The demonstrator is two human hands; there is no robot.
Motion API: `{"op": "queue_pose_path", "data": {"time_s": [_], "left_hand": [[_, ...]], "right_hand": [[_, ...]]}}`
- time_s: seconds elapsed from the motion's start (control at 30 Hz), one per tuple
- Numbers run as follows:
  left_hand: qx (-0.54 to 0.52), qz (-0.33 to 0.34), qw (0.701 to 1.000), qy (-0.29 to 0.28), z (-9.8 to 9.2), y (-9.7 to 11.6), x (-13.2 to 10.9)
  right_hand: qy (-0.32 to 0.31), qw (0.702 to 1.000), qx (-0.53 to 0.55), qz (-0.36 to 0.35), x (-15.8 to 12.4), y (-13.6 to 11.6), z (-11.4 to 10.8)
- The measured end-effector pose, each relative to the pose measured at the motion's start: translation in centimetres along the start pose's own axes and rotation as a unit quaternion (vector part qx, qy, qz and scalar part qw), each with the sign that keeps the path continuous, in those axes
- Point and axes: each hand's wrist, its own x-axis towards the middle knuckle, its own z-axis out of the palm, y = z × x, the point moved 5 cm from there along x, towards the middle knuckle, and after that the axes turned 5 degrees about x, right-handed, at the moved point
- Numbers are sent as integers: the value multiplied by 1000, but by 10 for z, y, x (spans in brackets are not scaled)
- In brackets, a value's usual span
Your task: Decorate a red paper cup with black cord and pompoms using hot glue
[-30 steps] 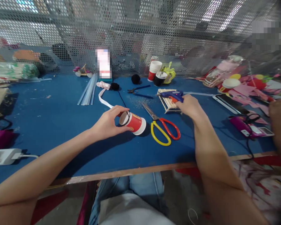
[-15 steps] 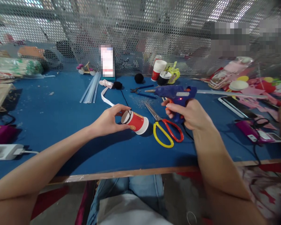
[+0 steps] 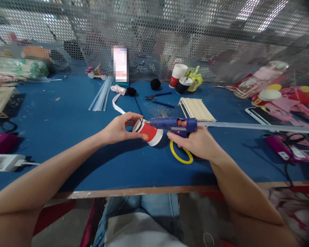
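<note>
A red and white paper cup (image 3: 152,134) lies tilted on its side, its rim pinched between the thumb and fingers of my left hand (image 3: 122,129). Black cord runs around the cup near that rim. My right hand (image 3: 199,142) is wrapped round the handle of a blue glue gun (image 3: 173,125), whose nozzle is at the cup's rim beside the cord. A long clear glue stick (image 3: 247,126) sticks out of the gun's back. Beneath the gun and right hand lie scissors, with the yellow handle (image 3: 179,156) showing and the rest mostly hidden.
Behind are glue sticks (image 3: 101,94), a phone (image 3: 120,65), black yarn balls (image 3: 155,84), blue pliers (image 3: 161,99) and more cups (image 3: 179,73). A small stick panel (image 3: 197,109) lies behind the gun. Phones and pink scraps (image 3: 283,103) are at the right, a white charger (image 3: 6,164) at the left.
My right hand has brought the glue gun left and down, so its nozzle is now at the cup's rim. It covers most of the scissors, and the stick panel behind has come into view.
</note>
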Motion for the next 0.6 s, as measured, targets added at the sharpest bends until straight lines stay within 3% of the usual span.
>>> {"op": "queue_pose_path", "data": {"time_s": [0.13,0.3,0.6], "left_hand": [[6,-1,1000,2,1,0,0],[4,3,1000,5,1,-1,0],[7,5,1000,13,0,-1,0]], "right_hand": [[3,998,-65,-16,-1,0,2],[-19,996,-63,-56,-1,-10,3],[-17,1000,-15,-11,-3,-12,4]]}}
